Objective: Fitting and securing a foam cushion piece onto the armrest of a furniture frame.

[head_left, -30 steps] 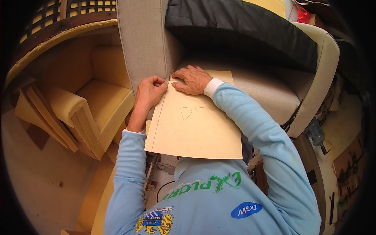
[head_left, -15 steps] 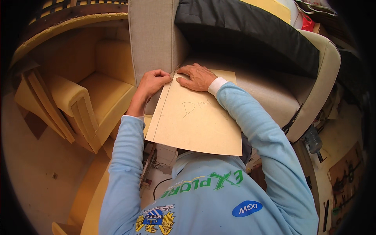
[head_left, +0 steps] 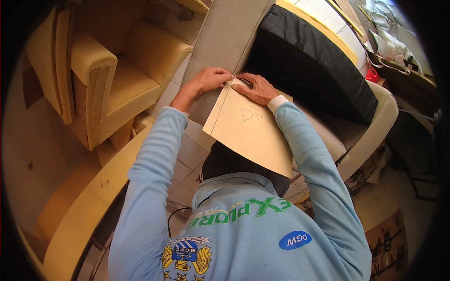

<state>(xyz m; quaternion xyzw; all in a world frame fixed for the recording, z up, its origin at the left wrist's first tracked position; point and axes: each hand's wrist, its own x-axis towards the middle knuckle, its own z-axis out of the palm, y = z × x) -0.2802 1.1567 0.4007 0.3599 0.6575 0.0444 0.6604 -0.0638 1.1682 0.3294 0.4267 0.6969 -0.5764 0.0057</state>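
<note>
A stiff cream cardboard sheet with a pencil line along its left edge and pencilled marks lies across the front of a light grey upholstered seat. My left hand is closed in a pinch at the sheet's far left corner, beside the grey armrest. What its fingertips hold is too small to make out. Across the same corner lies my right hand, its fingers stretched over the sheet and its thumb apart, pressing on the card. A black cushion rests on the seat beyond the right hand.
On the left stands a yellow foam-covered armchair frame, with a long curved foam-covered piece nearer me. The seat's other grey armrest rises at the right. Plastic bags lie far right, and a tool board is at lower right.
The view has turned, so the armchair sits higher and the sheet appears farther right and tilted. Both hands stay at the sheet's far left corner, with little change in their grip.
</note>
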